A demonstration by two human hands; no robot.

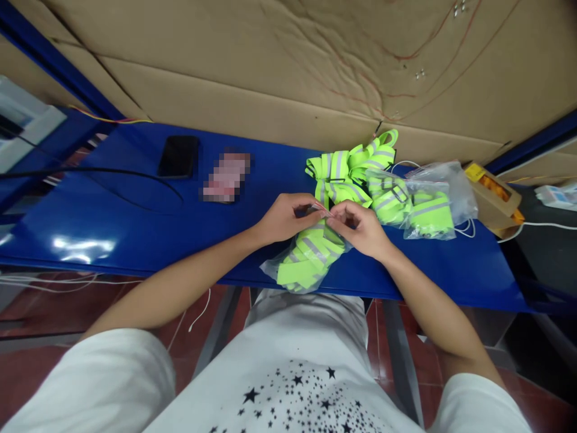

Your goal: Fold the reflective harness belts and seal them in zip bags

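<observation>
A clear zip bag (269, 268) packed with a folded neon-yellow reflective strap (311, 255) lies at the table's front edge. My left hand (288, 218) pinches the bag's red-lined top edge from the left. From the right, my right hand (358, 225) pinches the same edge, its fingertips close to those of the left. Just beyond my hands sits a loose pile of neon-yellow reflective straps (336, 165) with black buckles. To the right are two more bagged straps, one bag (390, 198) leaning near the other bag (430, 213).
The blue table (135, 222) backs onto a cardboard panel (225, 102). A black phone (178, 156) and a blurred-out pinkish item (226, 176) lie at the left. A cardboard box (493, 198) with orange contents stands at the right, near white cables. A black cable (90, 170) crosses the left side.
</observation>
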